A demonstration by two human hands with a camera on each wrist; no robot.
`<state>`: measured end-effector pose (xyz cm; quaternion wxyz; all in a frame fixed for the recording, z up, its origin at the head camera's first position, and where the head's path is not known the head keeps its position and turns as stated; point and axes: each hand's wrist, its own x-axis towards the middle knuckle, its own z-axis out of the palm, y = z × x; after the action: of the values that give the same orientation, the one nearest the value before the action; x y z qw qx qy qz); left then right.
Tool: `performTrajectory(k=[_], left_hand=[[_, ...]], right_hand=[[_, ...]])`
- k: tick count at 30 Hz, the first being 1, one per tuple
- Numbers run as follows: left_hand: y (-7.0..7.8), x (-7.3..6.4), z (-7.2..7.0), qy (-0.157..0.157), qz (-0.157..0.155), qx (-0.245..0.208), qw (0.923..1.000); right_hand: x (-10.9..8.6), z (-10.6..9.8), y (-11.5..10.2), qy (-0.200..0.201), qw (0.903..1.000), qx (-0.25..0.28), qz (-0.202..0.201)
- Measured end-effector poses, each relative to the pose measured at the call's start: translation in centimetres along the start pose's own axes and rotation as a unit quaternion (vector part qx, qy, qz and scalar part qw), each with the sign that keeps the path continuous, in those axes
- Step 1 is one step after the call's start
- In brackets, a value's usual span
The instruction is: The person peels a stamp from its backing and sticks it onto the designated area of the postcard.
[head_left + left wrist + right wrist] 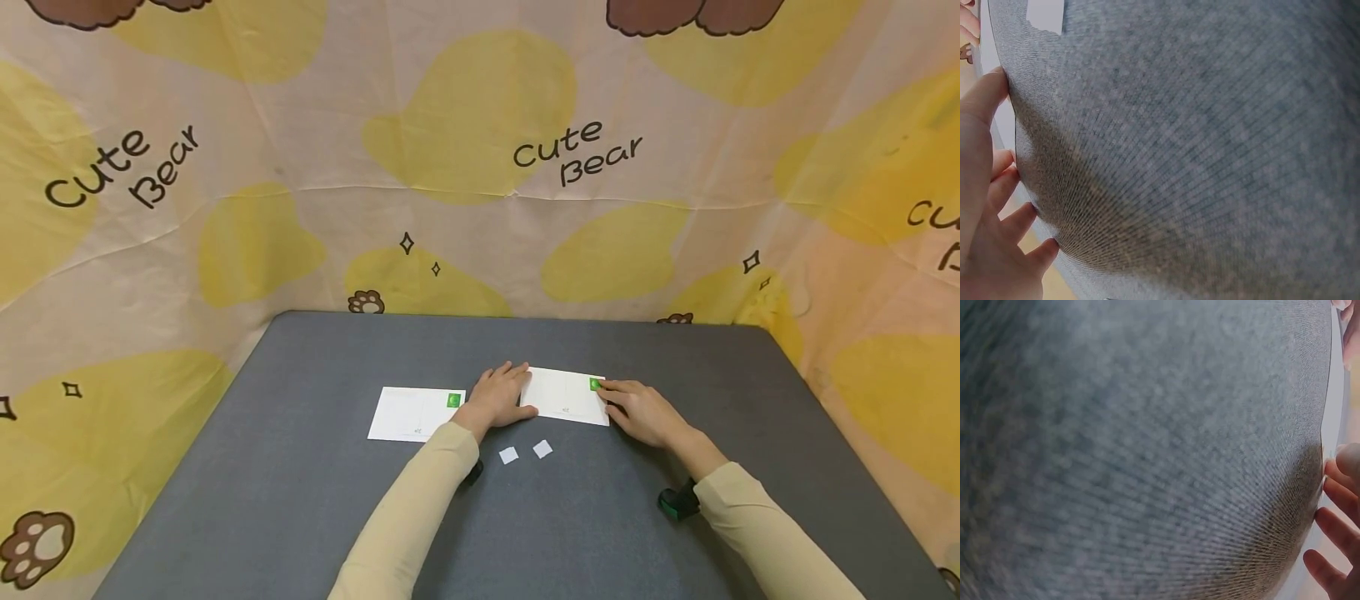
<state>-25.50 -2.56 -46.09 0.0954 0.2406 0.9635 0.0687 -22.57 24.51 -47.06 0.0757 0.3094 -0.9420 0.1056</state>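
A white postcard [564, 395] with a green stamp [595, 384] in its upper right corner lies on the grey table. My left hand [495, 398] rests at its left edge, fingers spread, the thumb by the lower left corner. At the opposite edge, my right hand [645, 412] presses fingertips on the stamp and the card's right side. In the left wrist view the thumb and fingers [1019, 222] touch down along the card's edge. The right wrist view catches separated fingers [1338, 534] at the frame's edge.
Left of my left hand lies a second white postcard [408, 412], also with a green stamp [453, 400]; my wrist covers its lower right corner. Two small white paper squares, one left [508, 455] and one right [543, 449], lie nearer me. A patterned cloth [465, 117] hangs behind the table [337, 517].
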Motion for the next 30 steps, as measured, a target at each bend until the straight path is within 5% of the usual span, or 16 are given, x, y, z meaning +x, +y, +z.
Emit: performTrajectory(k=[9, 22, 30], left_hand=[[0.1, -0.2, 0.0, -0.016, 0.003, 0.023, 0.9996], [-1.8, -2.7, -1.1, 0.033, 0.03, 0.023, 0.9987], [-3.3, -4.4, -1.9, 0.061, 0.044, 0.019, 0.997]], right_hand=[[0.1, 0.1, 0.0, 0.003, 0.9999, 0.002, 0.011], [0.5, 0.0, -0.1, 0.006, 0.9993, 0.005, 0.037], [0.7, 0.1, -0.1, 0.04, 0.9989, 0.018, 0.017]])
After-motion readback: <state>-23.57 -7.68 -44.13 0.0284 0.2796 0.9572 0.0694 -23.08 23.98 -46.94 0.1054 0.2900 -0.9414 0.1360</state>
